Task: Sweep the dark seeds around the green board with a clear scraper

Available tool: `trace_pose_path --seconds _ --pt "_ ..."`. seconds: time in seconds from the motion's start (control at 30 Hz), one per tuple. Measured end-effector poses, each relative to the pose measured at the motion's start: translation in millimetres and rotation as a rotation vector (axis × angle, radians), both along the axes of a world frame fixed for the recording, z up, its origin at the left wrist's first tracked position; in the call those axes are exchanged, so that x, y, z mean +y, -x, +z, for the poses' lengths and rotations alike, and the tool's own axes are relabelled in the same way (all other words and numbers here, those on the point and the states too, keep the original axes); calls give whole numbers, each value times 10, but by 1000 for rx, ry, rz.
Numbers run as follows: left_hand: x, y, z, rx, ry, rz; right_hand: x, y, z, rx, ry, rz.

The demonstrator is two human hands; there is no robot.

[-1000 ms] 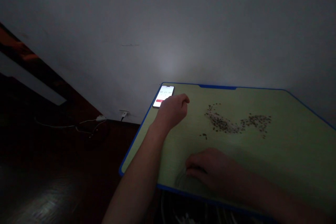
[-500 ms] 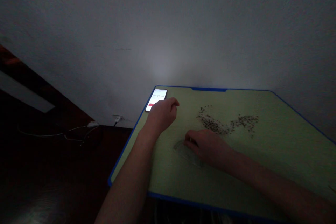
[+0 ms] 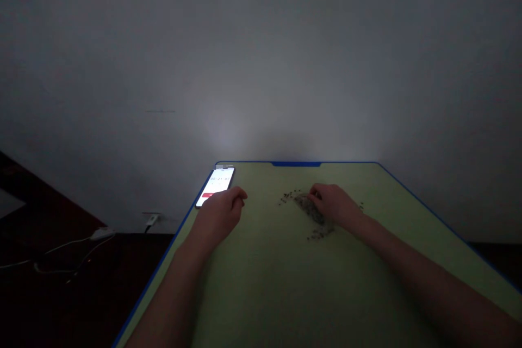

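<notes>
Small dark grains (image 3: 289,196), perhaps seeds or beads, lie scattered on a green table (image 3: 253,283). Among them my right hand (image 3: 332,204) pinches what looks like a clear, curved plastic piece (image 3: 309,210), shaped somewhat like a protractor. Grains show greyish through or beneath it; its outline is faint in the dim light. My left hand (image 3: 220,215) is loosely curled over the table's left side, overlapping the lower corner of a lit phone (image 3: 216,185). Nothing shows in its fingers.
The phone's screen shows a running timer display and a red button. Blue trim (image 3: 296,163) edges the table, whose far side meets a grey wall (image 3: 261,65). At left, white cables (image 3: 67,244) and a plug (image 3: 151,221) are near the dark floor.
My right hand has carried the clear piece from the table's near middle forward onto the grains, which are now bunched closer together. The camera view has shifted; my left hand stays beside the phone.
</notes>
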State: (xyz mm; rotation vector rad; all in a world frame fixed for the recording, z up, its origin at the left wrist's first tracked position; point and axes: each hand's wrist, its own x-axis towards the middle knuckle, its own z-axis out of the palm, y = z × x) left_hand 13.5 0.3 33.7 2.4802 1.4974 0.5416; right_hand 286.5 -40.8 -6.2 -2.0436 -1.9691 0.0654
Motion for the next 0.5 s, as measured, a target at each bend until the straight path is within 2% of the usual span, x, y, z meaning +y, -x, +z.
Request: trace_pose_path --seconds 0.17,0.33,0.5 --pt "16 -17 11 17 45 -1 -41 -398 39 49 -3 -85" --pt "41 -17 -5 40 63 -4 -144 -948 102 132 -9 -204" --pt "44 -25 -9 52 83 -9 -378 -1406 38 171 9 -350"
